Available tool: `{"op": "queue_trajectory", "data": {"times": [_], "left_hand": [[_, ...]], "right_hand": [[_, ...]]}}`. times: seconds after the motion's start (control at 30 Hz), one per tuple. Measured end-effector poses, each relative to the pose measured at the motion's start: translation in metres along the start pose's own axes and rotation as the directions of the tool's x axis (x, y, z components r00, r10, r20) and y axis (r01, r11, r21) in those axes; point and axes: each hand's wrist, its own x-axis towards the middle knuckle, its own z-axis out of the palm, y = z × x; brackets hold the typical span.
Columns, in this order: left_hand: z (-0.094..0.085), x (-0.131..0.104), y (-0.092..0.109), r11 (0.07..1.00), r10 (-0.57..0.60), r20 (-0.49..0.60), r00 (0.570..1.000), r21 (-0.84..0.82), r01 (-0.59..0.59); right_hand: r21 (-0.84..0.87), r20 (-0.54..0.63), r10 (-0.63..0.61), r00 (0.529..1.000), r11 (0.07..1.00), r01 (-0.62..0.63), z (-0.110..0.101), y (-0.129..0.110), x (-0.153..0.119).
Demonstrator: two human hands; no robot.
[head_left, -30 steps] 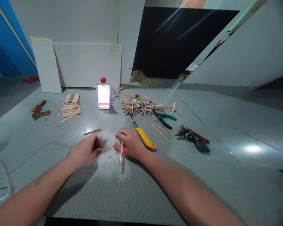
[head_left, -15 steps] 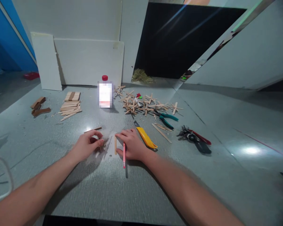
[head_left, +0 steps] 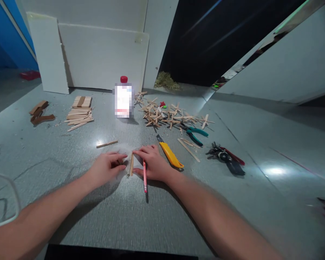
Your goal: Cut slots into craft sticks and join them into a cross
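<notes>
My right hand (head_left: 154, 163) rests on the table at the centre, thumb and forefinger at the two ends of a short wooden stick (head_left: 131, 164) standing lengthwise before me. A pink pencil (head_left: 144, 177) lies in that hand, pointing toward me. My left hand (head_left: 108, 167) is just left of the stick, its fingers curved and apart, with nothing visible between them. Another stick (head_left: 107, 144) lies beyond the left hand. The yellow utility knife (head_left: 171, 155) lies right of my right hand, blade pointing away.
A bottle with a red cap (head_left: 124, 79) stands behind the hands. Glued stick crosses (head_left: 151, 115) spread to its right, near green-handled pliers (head_left: 196, 133). Bundled and loose sticks (head_left: 79, 117) lie left. A black and red tool (head_left: 227, 160) is at the right.
My left hand has moved right, closer to the stick at my right hand. The stick beyond it now shows whole. The view has shifted slightly.
</notes>
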Motion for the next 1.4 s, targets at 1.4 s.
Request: {"op": "queue_trajectory", "data": {"times": [1.4], "left_hand": [[0.0028, -0.0066, 0.0093, 0.849, 0.327, 0.207, 0.922, 0.364, -0.383]], "right_hand": [[0.051, 0.0, 0.006, 1.0, 0.999, -0.006, 0.0027, 0.0028, -0.0004]]}}
